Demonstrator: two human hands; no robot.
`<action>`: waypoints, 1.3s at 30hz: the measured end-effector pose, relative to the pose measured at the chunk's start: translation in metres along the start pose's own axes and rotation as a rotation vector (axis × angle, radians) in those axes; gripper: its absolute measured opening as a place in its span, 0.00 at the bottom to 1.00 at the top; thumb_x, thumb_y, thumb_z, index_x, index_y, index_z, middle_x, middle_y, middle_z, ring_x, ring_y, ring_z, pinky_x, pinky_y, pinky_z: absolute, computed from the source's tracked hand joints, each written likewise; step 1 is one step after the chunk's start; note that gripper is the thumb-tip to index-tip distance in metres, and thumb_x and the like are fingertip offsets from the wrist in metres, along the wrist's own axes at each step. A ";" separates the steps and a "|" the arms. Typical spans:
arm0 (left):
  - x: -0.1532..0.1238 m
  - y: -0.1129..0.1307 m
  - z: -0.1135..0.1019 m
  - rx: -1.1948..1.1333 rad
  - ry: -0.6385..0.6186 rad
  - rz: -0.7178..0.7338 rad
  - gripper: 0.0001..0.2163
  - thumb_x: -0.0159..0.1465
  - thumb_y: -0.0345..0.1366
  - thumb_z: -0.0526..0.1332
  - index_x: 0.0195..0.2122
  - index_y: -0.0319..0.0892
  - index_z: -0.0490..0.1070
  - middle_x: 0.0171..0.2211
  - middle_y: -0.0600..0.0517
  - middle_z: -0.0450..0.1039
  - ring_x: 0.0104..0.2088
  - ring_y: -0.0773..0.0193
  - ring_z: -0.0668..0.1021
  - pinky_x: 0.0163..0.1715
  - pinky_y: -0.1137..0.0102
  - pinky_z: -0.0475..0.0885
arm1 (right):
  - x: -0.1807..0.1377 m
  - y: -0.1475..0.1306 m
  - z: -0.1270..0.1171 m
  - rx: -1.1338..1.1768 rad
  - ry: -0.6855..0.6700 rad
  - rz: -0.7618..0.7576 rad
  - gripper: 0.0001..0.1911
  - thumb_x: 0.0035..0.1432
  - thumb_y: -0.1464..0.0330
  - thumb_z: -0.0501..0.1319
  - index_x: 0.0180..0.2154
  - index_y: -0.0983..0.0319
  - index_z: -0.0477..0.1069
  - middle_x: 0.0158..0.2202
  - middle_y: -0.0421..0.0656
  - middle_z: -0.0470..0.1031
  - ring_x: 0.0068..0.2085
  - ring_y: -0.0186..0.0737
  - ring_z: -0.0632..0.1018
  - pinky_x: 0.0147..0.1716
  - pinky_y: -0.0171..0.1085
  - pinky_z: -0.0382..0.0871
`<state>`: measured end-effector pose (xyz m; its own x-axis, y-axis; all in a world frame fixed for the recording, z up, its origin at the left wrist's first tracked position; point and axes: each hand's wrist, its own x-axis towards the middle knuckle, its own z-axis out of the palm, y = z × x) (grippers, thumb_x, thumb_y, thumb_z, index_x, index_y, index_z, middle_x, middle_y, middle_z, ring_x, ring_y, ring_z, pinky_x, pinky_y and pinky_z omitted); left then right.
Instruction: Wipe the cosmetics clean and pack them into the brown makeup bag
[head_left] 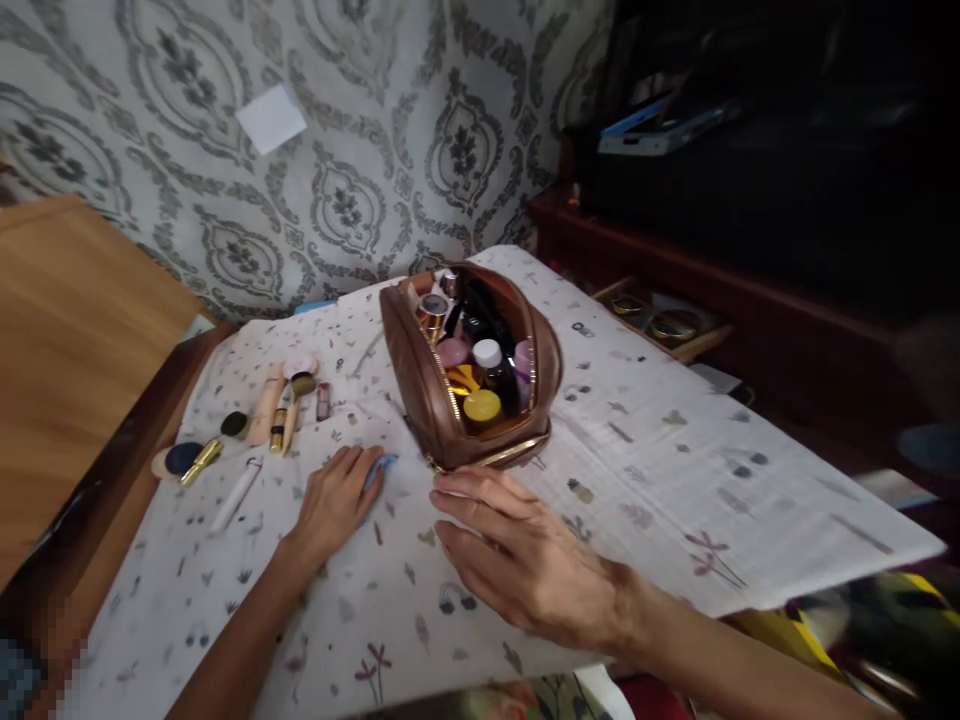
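Note:
A brown leather cosmetics bag [420, 375] stands open on the white patterned tablecloth [660, 450], filled with several bottles and jars, a yellow-lidded one [481, 405] among them. My left hand [335, 503] lies on the cloth left of the bag, fingers curled over a small blue thing [377, 468]. My right hand [517, 555] rests flat and open on the cloth just in front of the bag, fingers stretched toward the left.
Several cosmetics lie in a row at the left: a gold lipstick tube [200, 461], brushes [296, 395], a white tube [237, 492], a dark compact [181, 458]. A wooden board [67, 330] stands at left. A dark red shelf [675, 270] stands at right.

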<state>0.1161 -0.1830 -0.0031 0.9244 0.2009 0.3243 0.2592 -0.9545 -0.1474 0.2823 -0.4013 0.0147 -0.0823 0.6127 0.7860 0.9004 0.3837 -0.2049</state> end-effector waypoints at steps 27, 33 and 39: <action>-0.009 -0.113 0.003 -0.042 -0.193 -0.946 0.17 0.69 0.40 0.57 0.57 0.45 0.70 0.54 0.40 0.72 0.54 0.46 0.76 0.47 0.57 0.73 | 0.057 -0.002 0.143 0.426 -0.389 0.509 0.09 0.61 0.75 0.60 0.34 0.63 0.80 0.33 0.46 0.81 0.37 0.42 0.79 0.39 0.37 0.70; -0.024 -0.121 -0.013 -0.129 -0.194 -0.773 0.15 0.61 0.33 0.63 0.49 0.48 0.75 0.52 0.46 0.72 0.54 0.50 0.75 0.48 0.62 0.72 | 0.054 0.001 0.141 0.408 -0.386 0.468 0.09 0.61 0.75 0.60 0.34 0.63 0.79 0.33 0.45 0.81 0.36 0.40 0.79 0.38 0.35 0.70; -0.032 -0.132 -0.020 -0.305 -0.127 -0.596 0.09 0.62 0.40 0.62 0.43 0.49 0.77 0.43 0.52 0.78 0.47 0.56 0.78 0.46 0.68 0.71 | 0.051 0.001 0.137 0.382 -0.380 0.458 0.09 0.62 0.74 0.60 0.34 0.63 0.80 0.33 0.45 0.81 0.36 0.39 0.78 0.38 0.36 0.71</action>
<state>0.0465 -0.0684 0.0245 0.6786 0.7183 0.1535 0.6612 -0.6884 0.2981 0.2207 -0.2750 -0.0248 0.0634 0.9425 0.3280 0.6730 0.2023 -0.7115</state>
